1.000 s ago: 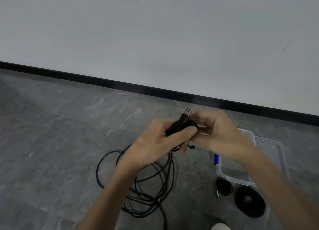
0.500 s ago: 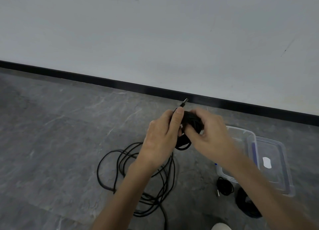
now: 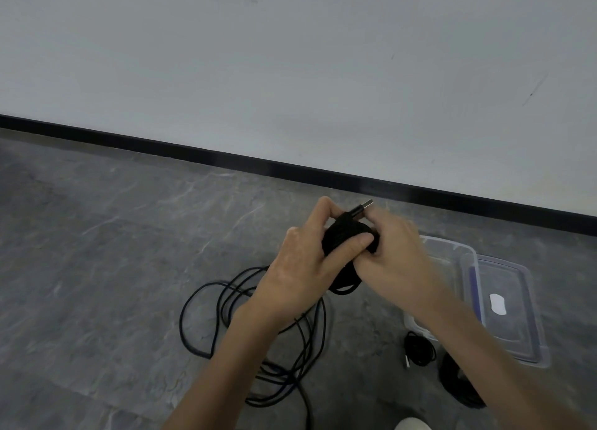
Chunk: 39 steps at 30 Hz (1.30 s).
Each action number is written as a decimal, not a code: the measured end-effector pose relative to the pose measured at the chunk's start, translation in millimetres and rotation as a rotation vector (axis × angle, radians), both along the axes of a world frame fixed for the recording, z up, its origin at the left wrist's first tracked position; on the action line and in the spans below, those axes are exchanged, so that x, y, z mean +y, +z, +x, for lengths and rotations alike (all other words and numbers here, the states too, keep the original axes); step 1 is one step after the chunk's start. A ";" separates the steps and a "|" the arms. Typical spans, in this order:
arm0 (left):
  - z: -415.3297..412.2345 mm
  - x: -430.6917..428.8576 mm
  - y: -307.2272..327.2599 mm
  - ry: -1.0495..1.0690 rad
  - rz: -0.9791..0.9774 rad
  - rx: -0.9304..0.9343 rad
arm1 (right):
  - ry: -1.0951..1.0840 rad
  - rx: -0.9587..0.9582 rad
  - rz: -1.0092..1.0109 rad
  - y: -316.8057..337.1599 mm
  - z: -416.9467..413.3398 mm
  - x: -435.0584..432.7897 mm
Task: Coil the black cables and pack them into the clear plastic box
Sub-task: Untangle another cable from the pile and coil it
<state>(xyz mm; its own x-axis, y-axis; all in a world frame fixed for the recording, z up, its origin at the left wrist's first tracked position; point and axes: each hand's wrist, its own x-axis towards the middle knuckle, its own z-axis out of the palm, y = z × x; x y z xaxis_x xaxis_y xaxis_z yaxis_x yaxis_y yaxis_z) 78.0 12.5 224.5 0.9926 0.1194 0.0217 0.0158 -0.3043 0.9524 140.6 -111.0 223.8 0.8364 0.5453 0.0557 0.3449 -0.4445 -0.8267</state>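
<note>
Black cable bundle (image 3: pixel 342 239), USB plug (image 3: pixel 366 205) protruding upward, gripped by left hand (image 3: pixel 303 268) and right hand (image 3: pixel 397 261), fingers of both curled round it; loose loops (image 3: pixel 200 300) trailing on grey floor (image 3: pixel 97 268) below; clear plastic box (image 3: pixel 452 247) at right; small coil (image 3: pixel 418 349) and larger coil (image 3: pixel 452 381) just before it.

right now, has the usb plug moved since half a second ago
Yes. The usb plug has shifted right, toward the clear plastic box, and sits lower below the black baseboard.
</note>
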 end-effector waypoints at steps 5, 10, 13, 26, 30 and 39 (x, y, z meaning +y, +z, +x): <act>1.4 -1.2 -0.8 0.026 0.067 -0.028 | -0.060 -0.085 -0.006 -6.2 -3.7 2.3; 1.9 -2.7 -1.5 0.062 0.129 -0.089 | -0.110 -0.047 0.054 -6.8 -5.8 2.6; 1.2 -1.0 -0.9 0.076 0.065 -0.084 | -0.122 0.083 0.134 -5.9 -5.5 3.9; -0.1 6.4 1.5 0.098 0.013 -0.092 | 0.096 0.519 0.227 11.3 8.2 -11.3; 1.4 8.2 -0.2 0.092 -0.023 -0.105 | 0.223 0.887 0.400 13.9 25.1 -27.0; 1.1 1.5 -7.7 -0.081 -0.060 -0.066 | -0.119 0.975 0.264 7.0 22.1 -20.0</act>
<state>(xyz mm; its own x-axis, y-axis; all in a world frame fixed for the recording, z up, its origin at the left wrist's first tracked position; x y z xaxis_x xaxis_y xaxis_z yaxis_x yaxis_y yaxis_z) 79.1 14.0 216.8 0.9957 0.0417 0.0826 -0.0700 -0.2443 0.9672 162.7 -131.0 230.9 0.6297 0.5245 -0.5731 -0.5668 -0.1944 -0.8006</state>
